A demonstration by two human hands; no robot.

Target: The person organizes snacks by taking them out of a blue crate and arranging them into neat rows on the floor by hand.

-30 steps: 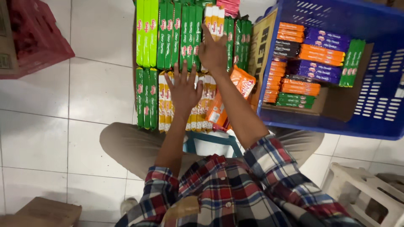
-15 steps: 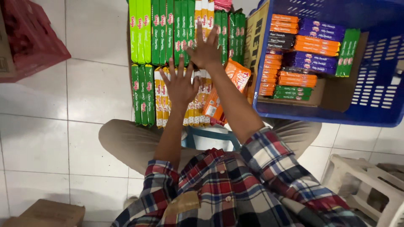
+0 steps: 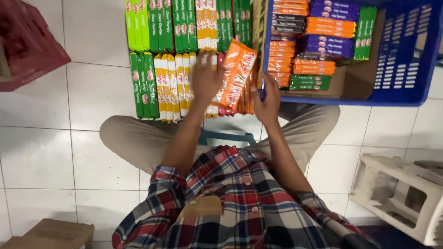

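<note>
Moved: both your hands pulled back from the far rows.
Orange packet (image 3: 236, 76): tilted, long axis running away from you, above floor rows (image 3: 157, 83).
Left hand (image 3: 205, 78): grips its left edge.
Right hand (image 3: 265, 97): beside its lower right, fingers curled; grip unclear.
Blue crate (image 3: 406, 55): right.

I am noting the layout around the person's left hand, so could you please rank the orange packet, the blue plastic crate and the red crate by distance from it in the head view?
1. Orange packet: held by the left hand, just to its right.
2. Blue plastic crate: farther right.
3. Red crate: far left, farthest.
</note>
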